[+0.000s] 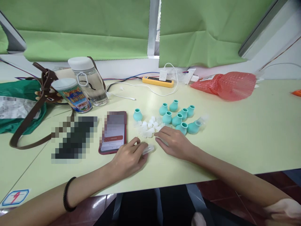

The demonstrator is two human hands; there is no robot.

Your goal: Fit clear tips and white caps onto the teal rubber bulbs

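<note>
Sitting nearest, at the front edge of the table (240,131) toward its left end, is a white sticker (9,199) with a red mark. Farther in, the left hand (130,158) has thumb and fingers closed on a clear plastic piece (149,149), whose end pokes out toward the right. Just beyond, the right hand (175,142) bends its fingers low; I cannot tell whether they hold anything. A red-cased phone (114,133) lies beside the left hand. Past the right fingertips spreads a loose heap of small white pieces (150,125), and behind and beside it stand several teal bulbs (167,117), the rightmost tilted with a clear piece at its mouth. Toward the far left corner are a lidded can (78,99) and a water bottle (94,83). Along the far edge lie a yellow power strip (157,82) and, farther right, a red plastic bag (237,85); green curtains (87,28) hang behind.
</note>
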